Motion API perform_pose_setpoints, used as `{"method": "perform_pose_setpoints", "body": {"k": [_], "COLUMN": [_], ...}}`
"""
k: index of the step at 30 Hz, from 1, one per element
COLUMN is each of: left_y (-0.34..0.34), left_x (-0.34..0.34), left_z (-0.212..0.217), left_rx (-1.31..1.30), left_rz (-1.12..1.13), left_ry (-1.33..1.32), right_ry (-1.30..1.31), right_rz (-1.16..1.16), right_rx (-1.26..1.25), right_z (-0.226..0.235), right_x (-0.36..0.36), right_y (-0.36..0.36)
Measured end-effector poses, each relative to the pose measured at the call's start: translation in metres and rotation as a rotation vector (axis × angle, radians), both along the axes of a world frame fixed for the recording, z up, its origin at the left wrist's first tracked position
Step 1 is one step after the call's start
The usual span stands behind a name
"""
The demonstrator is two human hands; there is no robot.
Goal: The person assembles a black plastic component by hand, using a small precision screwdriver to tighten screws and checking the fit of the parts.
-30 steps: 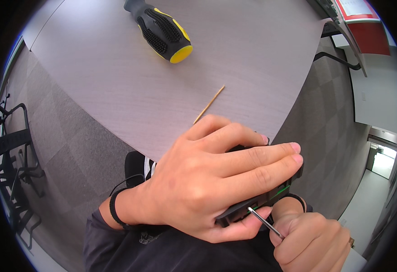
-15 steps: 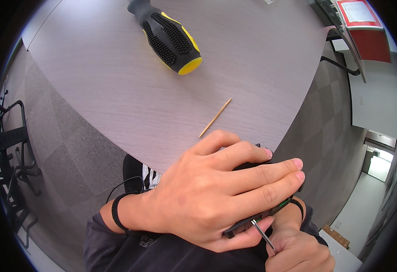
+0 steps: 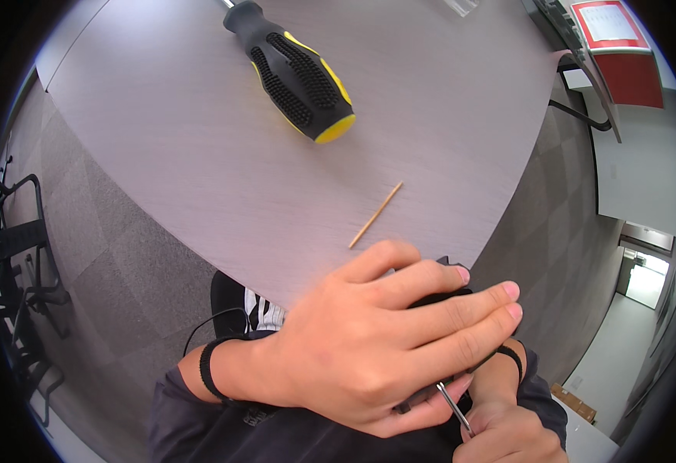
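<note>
My left hand (image 3: 384,351) lies over a black object (image 3: 438,298), its fingers bent around it and covering most of it. Dark edges show between the fingers and beyond them; its kind cannot be made out. Below it, my right hand (image 3: 511,436) pinches a thin silver metal tool (image 3: 453,407) whose tip reaches the underside of the object by my left thumb. On the table just past my left hand lies a wooden toothpick (image 3: 376,215). Farther off rests a screwdriver (image 3: 303,85) with a thick black and yellow handle.
The grey table (image 3: 160,116) narrows toward me with curved edges. A clear item (image 3: 461,6) sits at its far edge. Black chairs (image 3: 25,239) stand on the carpet at left. At right are a red-framed sheet (image 3: 611,21) and a cardboard piece (image 3: 573,403) on the floor.
Both hands and the black object sit slightly lower and farther right in the picture. The table items shift the same way, and more of the screwdriver shows. Both grips stay the same.
</note>
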State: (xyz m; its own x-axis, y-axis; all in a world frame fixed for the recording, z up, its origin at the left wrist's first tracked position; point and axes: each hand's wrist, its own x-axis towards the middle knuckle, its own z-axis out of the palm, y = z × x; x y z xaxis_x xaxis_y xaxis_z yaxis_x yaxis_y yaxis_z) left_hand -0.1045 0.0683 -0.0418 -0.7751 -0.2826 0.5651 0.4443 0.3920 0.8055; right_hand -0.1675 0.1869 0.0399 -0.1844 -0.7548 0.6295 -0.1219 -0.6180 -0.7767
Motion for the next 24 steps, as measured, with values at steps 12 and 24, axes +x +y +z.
{"method": "perform_pose_setpoints", "body": {"k": [12, 24], "left_y": [-0.010, 0.009], "left_x": [0.009, 0.002], "left_z": [0.001, -0.016], "left_rx": [-0.064, -0.049], "left_rz": [-0.041, 0.174], "left_ry": [-0.036, 0.058], "right_ry": [-0.003, -0.061], "right_rz": [0.059, 0.128], "right_rx": [-0.070, -0.213], "right_z": [-0.011, -0.031], "right_x": [0.011, -0.014], "right_y": [-0.011, -0.005]}}
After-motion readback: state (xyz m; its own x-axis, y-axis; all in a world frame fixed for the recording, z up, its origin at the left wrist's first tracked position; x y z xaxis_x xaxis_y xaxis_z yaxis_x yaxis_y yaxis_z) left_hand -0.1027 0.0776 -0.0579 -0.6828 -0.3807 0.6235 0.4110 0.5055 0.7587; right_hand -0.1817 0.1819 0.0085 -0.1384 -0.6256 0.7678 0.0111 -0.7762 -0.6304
